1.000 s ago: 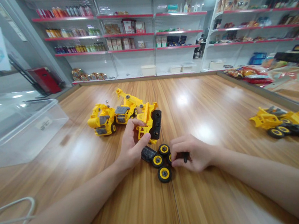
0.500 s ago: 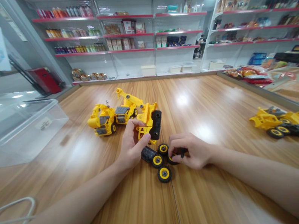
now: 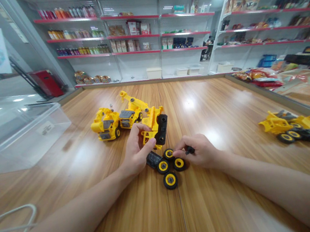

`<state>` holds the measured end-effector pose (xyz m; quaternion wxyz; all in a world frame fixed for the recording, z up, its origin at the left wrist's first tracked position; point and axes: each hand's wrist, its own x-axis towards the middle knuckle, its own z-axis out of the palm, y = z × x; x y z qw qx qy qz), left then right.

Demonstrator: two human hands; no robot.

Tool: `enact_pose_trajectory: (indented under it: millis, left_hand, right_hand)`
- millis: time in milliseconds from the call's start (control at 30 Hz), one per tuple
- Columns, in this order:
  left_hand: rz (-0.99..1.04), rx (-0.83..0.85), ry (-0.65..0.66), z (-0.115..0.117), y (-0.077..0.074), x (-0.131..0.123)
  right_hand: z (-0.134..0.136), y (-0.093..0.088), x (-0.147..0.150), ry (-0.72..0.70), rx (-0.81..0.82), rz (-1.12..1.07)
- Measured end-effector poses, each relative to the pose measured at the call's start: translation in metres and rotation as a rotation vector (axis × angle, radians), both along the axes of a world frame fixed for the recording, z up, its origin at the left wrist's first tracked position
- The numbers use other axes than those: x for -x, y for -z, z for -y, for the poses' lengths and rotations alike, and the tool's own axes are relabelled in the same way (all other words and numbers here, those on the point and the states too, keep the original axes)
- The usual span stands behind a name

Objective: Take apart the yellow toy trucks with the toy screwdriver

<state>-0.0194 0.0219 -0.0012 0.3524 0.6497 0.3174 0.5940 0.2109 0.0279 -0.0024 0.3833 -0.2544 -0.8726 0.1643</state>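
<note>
Vehicle (image 3: pixel 153 122) sits gripped in left hand (image 3: pixel 136 151), wheels (image 3: pixel 164 166) beside right hand (image 3: pixel 201 151) clasping black piece (image 3: pixel 190 149).

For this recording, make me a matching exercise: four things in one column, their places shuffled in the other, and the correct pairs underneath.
Things
1. Toy crane truck
2. Yellow toy body with a black base
3. Four toy wheels
4. Small black piece

Places
A. Clustered on the wooden tabletop by the right fingertips
B. In the right hand
C. Farther off than the left hand, beside another yellow toy vehicle
D. Held in the left hand

Pairs
1-C
2-D
3-A
4-B
</note>
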Motion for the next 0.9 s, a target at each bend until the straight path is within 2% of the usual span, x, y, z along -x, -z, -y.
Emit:
enact_pose_trajectory:
  millis: [67, 233, 367, 600, 900]
  left_hand:
    - [0.0, 0.0, -0.003, 0.0003, 0.0002, -0.0003]
    - [0.013, -0.011, 0.002, 0.0003, 0.0001, -0.0009]
    - [0.015, -0.004, -0.002, -0.0007, 0.0004, -0.0008]
    - [0.027, 0.011, 0.01, -0.0003, 0.0002, -0.0007]
    - [0.019, 0.0, 0.017, -0.0016, 0.0021, 0.0002]
  right_hand:
    - [-0.0008, -0.0003, -0.0009, 0.006, -0.004, -0.03]
    - [-0.0033, -0.0015, -0.0008, -0.149, 0.015, -0.022]
    - [-0.0022, -0.0021, 0.0003, -0.22, 0.023, 0.047]
    - [-0.0016, -0.0019, -0.0005, -0.234, 0.013, 0.101]
    - [-0.0024, 0.0004, -0.0005, -0.262, 0.012, 0.069]
